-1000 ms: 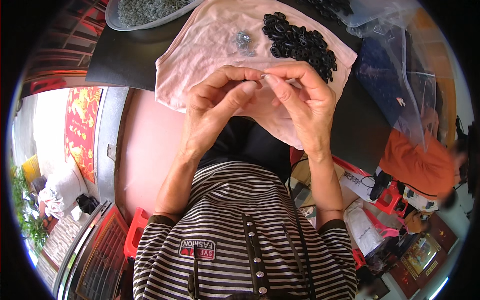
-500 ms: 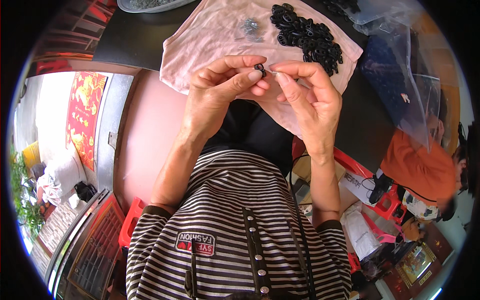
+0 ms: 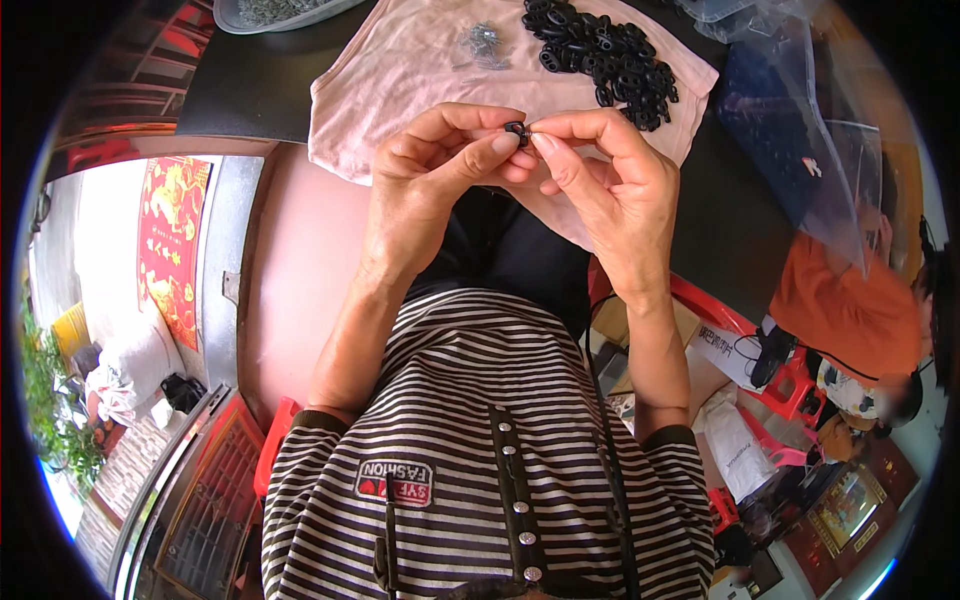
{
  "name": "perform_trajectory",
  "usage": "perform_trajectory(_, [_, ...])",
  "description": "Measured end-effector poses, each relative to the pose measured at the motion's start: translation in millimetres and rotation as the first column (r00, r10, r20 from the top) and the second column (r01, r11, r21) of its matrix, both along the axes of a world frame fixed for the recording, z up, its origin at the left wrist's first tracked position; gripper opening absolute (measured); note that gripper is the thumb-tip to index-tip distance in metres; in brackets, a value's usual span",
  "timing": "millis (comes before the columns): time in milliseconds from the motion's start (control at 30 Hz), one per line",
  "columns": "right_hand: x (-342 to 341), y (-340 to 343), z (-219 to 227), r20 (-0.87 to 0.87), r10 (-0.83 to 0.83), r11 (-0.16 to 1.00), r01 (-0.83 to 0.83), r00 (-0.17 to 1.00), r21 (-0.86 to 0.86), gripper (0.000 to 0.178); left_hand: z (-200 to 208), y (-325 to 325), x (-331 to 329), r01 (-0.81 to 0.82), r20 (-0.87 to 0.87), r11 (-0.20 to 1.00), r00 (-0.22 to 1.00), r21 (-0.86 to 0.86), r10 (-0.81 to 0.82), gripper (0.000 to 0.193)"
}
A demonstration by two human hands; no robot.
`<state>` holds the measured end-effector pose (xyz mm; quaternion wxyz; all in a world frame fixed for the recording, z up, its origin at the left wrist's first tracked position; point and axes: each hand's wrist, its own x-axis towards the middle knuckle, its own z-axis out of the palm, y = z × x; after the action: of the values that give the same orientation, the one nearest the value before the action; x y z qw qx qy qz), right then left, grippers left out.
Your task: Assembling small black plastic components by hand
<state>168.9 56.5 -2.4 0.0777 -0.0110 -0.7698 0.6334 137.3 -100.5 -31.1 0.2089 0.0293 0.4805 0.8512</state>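
Between the thumb and fingertips of my left hand (image 3: 415, 190) is a small black piece with holes (image 3: 517, 130), shaped like a plastic cord lock. My right hand (image 3: 625, 195) is pinched closed, thumb and forefinger touching the right side of that piece. Whatever lies in this pinch is too small and too hidden to make out. Both hands are raised over the near edge of a pale pink cloth (image 3: 385, 90). On the cloth, beyond my hands, a heap of similar black pieces (image 3: 605, 65) lies to the right, and a small pile of thin silvery bits (image 3: 485, 45) sits left of it.
A dish (image 3: 250, 28) of silvery bits stands at the far left of the dark table (image 3: 245, 90). Clear plastic sheeting (image 3: 790, 110) covers the table's right side. A person in an orange top (image 3: 845, 315) is at the right, near red stools (image 3: 795, 390).
My right fingertips have moved left and now meet the black piece. The small pale, shiny sliver they held is now hidden. The view has shifted slightly.
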Motion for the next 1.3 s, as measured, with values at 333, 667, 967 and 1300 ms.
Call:
perform_trajectory(333, [2.4,4.0,-2.3,-0.036,0.036,0.995,-0.032,0.999,0.098,0.006,-10.6,6.5,4.9,-0.010,-0.108,0.998,0.994,-0.069,0.002,0.020])
perform_trajectory(667, [-2.2,6.6,-8.2,0.048,-0.023,0.994,0.028,0.999,-0.107,0.008,-12.6,10.2,-0.7,-0.009,0.034,1.000,0.999,0.008,0.008,0.020])
perform_trajectory(967, [-2.3,6.8,-5.5,-0.021,0.013,0.996,-0.011,1.000,0.083,0.008,-10.4,7.4,1.2,0.008,0.161,0.996,0.987,0.089,-0.023,0.019])
perform_trajectory(1300, [-3.9,10.4,-7.9,-0.214,0.006,0.981,0.036,0.977,0.190,0.007,6.8,18.1,1.1,-0.013,0.098,0.999,0.995,-0.043,0.017,0.017])
